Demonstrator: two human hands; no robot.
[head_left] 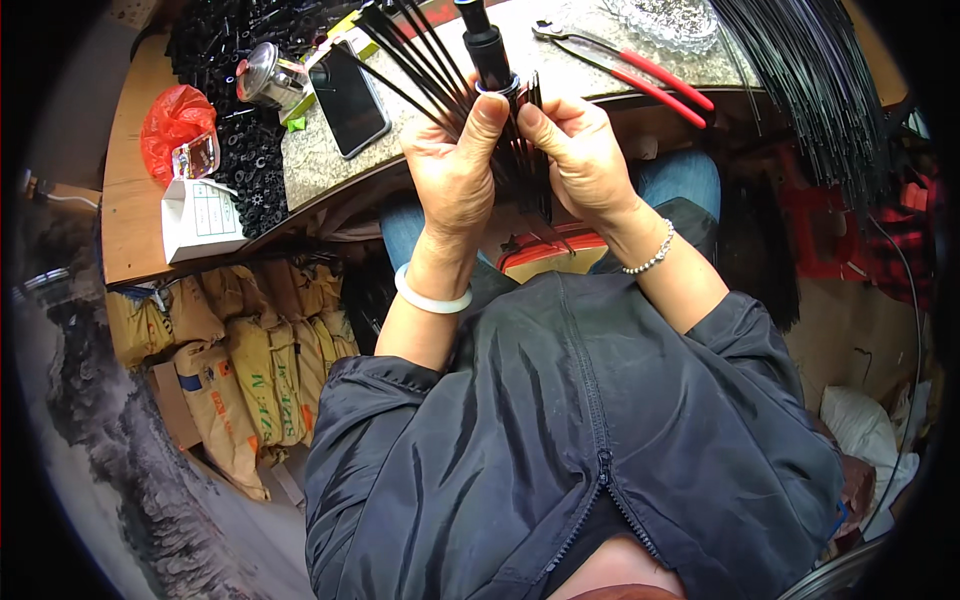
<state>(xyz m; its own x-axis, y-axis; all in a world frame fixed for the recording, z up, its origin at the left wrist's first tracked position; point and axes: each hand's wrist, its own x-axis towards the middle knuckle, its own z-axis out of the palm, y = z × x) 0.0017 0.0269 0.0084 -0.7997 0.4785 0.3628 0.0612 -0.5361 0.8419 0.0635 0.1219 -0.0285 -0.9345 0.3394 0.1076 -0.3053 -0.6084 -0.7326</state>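
Between my hands, above the table's near edge, is a black umbrella frame (488,58) with a stepped tube standing up at its middle. Thin black ribs (415,55) fan out from it to the far left, and others hang down below my fingers. My left hand (452,165) is closed round the ribs, its thumb pressed against the base of the tube. On the other side my right hand (585,165) pinches the ribs beside the tube between thumb and fingers. What exactly the fingertips press on is hidden.
Red-handled pliers (640,75) and a glass dish (672,22) lie right of the frame. A phone (348,105), a jar (270,77), a red plastic bag (172,125) and a white box (200,225) are left. Black rods (810,90) overhang the right edge; sacks (225,390) stand below left.
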